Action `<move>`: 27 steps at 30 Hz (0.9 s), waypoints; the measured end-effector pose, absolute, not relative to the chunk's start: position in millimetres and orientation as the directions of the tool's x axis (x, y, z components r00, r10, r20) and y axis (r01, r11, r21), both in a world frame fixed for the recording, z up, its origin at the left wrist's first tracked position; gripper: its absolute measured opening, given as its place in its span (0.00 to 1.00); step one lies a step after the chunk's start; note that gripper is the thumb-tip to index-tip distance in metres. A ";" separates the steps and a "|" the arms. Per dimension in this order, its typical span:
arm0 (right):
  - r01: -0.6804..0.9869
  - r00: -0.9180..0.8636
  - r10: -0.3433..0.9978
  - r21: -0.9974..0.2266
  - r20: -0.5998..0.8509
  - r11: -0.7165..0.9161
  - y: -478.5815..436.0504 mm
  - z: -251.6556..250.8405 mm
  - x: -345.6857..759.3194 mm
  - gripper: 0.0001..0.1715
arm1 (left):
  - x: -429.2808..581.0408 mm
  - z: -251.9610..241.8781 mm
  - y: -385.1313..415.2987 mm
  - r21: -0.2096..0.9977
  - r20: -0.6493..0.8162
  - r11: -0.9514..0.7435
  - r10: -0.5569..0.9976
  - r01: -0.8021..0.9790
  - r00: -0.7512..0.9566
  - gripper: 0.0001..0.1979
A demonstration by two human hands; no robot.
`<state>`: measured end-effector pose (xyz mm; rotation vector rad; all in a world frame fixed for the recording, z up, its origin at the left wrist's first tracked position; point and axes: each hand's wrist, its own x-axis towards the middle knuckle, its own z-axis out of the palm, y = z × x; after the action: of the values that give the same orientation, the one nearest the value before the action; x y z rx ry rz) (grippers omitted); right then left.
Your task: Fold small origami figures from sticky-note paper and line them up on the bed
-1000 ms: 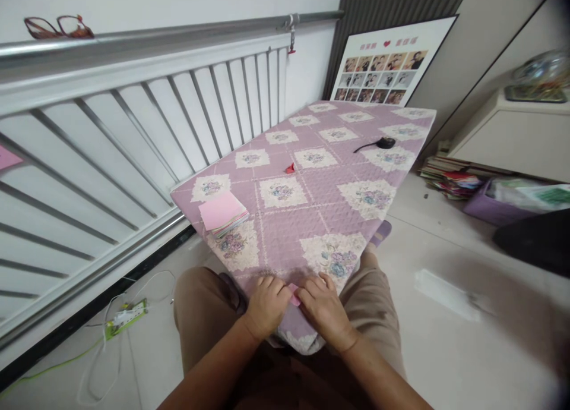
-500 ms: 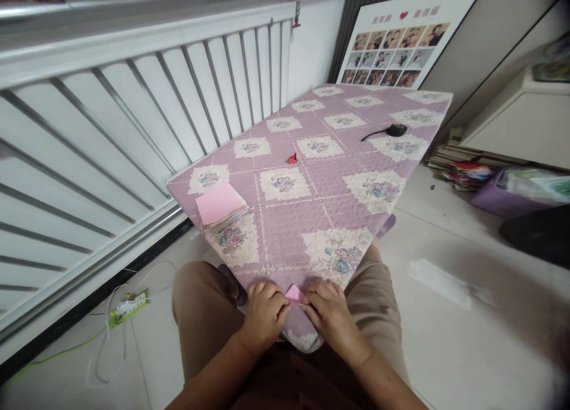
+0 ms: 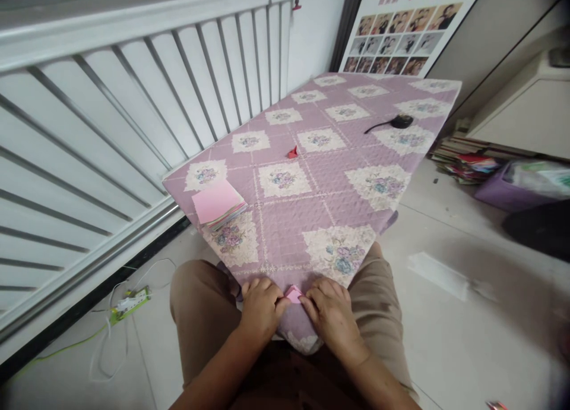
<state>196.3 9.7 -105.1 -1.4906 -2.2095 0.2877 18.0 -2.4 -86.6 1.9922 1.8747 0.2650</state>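
Both my hands rest at the near corner of a table covered in a purple flowered cloth (image 3: pixel 338 178). My left hand (image 3: pixel 260 309) and my right hand (image 3: pixel 329 312) pinch a small folded pink paper (image 3: pixel 294 293) between their fingertips, pressing it on the cloth. Both hands have their fingers curled. Further left on the table lies a stack of coloured paper squares (image 3: pixel 218 203) with a pink sheet on top. A small red folded paper piece (image 3: pixel 292 153) sits near the table's middle.
A black object with a thin cord (image 3: pixel 398 122) lies at the far right of the table. A white railing (image 3: pixel 133 119) runs along the left. A photo board (image 3: pixel 401 35) leans behind the table. Books (image 3: pixel 463 160) and a power strip (image 3: pixel 131 303) lie on the floor.
The view has tilted downward, so the table looks shifted up. My hands stay at the near corner, and the pink paper shows more between the fingertips than a second ago.
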 end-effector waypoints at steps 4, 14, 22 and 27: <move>0.846 -0.303 0.923 -0.379 0.237 0.375 10.7 -103.3 193.4 0.14 | 19.8 -85.1 0.0 0.336 -0.141 -0.046 0.985 0.941 0.098 0.12; 0.861 -0.285 0.928 -0.362 0.239 0.358 13.9 -101.6 191.0 0.17 | 22.0 -83.4 3.0 0.241 -0.156 -0.083 0.980 0.967 0.123 0.13; 0.857 -0.256 0.930 -0.383 0.263 0.344 12.8 -101.5 190.2 0.16 | 21.5 -89.9 -0.5 0.283 -0.092 -0.113 0.985 0.953 0.144 0.10; 0.836 -0.249 0.921 -0.412 0.301 0.361 14.6 -105.2 194.4 0.12 | 21.9 -104.8 -3.9 0.239 0.033 -0.384 0.921 0.892 0.388 0.10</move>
<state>194.4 14.6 -105.2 -1.5210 -2.1388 0.2282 21.9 -3.9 -104.8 2.4600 1.6264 0.2384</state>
